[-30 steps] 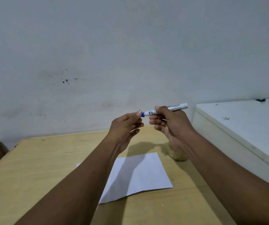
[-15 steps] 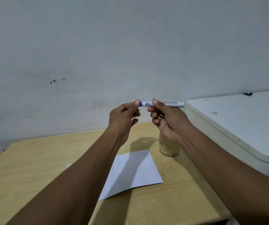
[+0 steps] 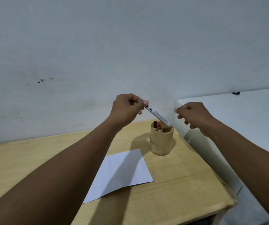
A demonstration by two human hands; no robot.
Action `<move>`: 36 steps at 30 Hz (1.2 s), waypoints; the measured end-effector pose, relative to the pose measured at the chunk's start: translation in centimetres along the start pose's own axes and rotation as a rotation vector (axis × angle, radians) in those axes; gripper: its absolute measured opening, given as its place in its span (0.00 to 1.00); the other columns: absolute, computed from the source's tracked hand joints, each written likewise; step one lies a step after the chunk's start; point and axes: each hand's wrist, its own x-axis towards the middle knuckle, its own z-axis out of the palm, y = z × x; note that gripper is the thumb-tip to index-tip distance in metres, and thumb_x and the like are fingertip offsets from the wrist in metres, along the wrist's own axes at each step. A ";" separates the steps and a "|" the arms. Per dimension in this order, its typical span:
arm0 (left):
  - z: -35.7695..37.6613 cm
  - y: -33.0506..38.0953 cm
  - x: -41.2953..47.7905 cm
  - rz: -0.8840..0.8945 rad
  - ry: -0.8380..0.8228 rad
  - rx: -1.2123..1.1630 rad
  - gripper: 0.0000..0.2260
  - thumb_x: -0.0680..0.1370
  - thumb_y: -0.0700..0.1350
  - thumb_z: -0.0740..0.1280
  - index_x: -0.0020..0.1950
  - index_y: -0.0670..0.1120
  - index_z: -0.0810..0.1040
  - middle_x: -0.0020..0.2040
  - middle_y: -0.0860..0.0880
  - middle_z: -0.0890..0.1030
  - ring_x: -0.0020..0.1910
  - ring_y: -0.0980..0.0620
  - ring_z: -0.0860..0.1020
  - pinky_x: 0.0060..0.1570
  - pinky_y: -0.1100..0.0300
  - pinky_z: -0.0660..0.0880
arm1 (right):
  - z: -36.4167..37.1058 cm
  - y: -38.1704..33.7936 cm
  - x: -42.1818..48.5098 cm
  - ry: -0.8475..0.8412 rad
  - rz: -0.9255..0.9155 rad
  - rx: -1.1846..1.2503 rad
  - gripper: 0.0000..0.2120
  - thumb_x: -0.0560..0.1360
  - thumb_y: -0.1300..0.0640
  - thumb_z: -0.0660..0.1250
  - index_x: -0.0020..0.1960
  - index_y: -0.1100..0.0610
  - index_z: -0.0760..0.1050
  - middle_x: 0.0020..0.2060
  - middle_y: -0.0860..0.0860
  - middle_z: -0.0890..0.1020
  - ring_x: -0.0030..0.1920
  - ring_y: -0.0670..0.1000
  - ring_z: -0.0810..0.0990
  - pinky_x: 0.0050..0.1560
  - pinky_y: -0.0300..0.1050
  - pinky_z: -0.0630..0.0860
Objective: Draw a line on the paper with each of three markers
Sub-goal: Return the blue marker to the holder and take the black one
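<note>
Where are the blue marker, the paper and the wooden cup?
blue marker (image 3: 157,115): head view, middle of its white barrel.
paper (image 3: 130,168): head view, its lit right half.
wooden cup (image 3: 161,142): head view, its front wall.

A light wooden table (image 3: 33,163) is standing against the wall, its right edge sitting just beside a white cabinet. A white sheet of paper (image 3: 124,171) is lying flat near the table's middle, turned at a slant. A round wooden cup (image 3: 161,143) is standing upright near the back right corner, just behind the paper and apart from it.
</note>
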 end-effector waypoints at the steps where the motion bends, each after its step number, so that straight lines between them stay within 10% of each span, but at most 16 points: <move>1: 0.4 0.0 0.1 0.022 -0.020 0.069 0.10 0.74 0.50 0.76 0.44 0.44 0.84 0.43 0.41 0.87 0.37 0.49 0.84 0.35 0.60 0.76 | 0.3 0.3 -0.1 -0.014 -0.002 -0.004 0.15 0.78 0.49 0.70 0.49 0.62 0.82 0.46 0.56 0.86 0.36 0.52 0.77 0.33 0.45 0.71; 13: 3.7 -1.4 0.3 0.007 -0.323 0.384 0.15 0.77 0.42 0.70 0.63 0.45 0.84 0.53 0.49 0.87 0.54 0.53 0.84 0.51 0.65 0.77 | 3.2 1.3 -0.8 -0.002 -0.032 0.052 0.08 0.77 0.53 0.70 0.45 0.58 0.83 0.41 0.54 0.86 0.38 0.52 0.79 0.36 0.45 0.71; 19: 3.3 -2.2 0.0 0.084 -0.381 0.460 0.10 0.74 0.43 0.74 0.54 0.49 0.89 0.48 0.52 0.88 0.46 0.60 0.82 0.48 0.65 0.77 | 3.1 0.7 -1.1 0.001 0.047 0.196 0.07 0.77 0.58 0.68 0.46 0.62 0.82 0.36 0.57 0.84 0.28 0.51 0.73 0.27 0.40 0.66; 27: 0.8 -1.0 0.5 0.109 -0.094 0.313 0.07 0.75 0.46 0.75 0.50 0.44 0.87 0.42 0.48 0.88 0.37 0.51 0.87 0.38 0.64 0.76 | 3.5 -2.8 -3.1 -0.198 0.118 0.411 0.07 0.76 0.59 0.69 0.47 0.63 0.82 0.33 0.56 0.81 0.23 0.49 0.72 0.21 0.38 0.62; 36: -9.6 -0.1 -2.2 -0.115 0.022 -0.018 0.08 0.79 0.46 0.72 0.52 0.43 0.86 0.46 0.48 0.88 0.39 0.53 0.85 0.43 0.58 0.79 | 13.7 -6.6 -7.1 -0.598 0.312 0.756 0.28 0.73 0.35 0.70 0.56 0.60 0.78 0.34 0.54 0.81 0.24 0.48 0.74 0.22 0.38 0.65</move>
